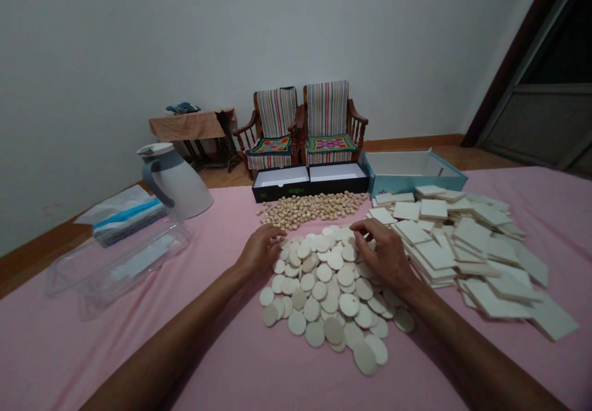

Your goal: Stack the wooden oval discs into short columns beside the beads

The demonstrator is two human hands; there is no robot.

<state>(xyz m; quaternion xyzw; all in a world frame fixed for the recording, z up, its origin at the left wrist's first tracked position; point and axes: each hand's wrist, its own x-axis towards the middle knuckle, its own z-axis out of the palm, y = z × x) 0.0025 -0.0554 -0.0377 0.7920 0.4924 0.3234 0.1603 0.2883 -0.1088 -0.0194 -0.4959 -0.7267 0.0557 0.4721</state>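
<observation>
A heap of pale round discs (324, 272) lies on the pink cloth (222, 361) between my two hands. At its upper left edge, my left hand (259, 249) rests with curved fingers apart, touching or nearly touching the discs and holding nothing visible. My right hand (385, 253) is at the upper right of the heap. Its thumb and forefinger are spread, with discs beneath them, and I see nothing gripped. Small tan wooden beads or nuggets (309, 208) lie in a band just beyond both hands. Right of my right hand is a pile of pale square tiles (472, 238).
Behind the beads stand a black box (282, 184) with two white-lined compartments and a light-blue box (416, 173). To the left are a white jug (180, 179), a blue-and-white packet (132, 220) and a clear plastic tray (134, 269). Two chairs (328, 108) stand beyond.
</observation>
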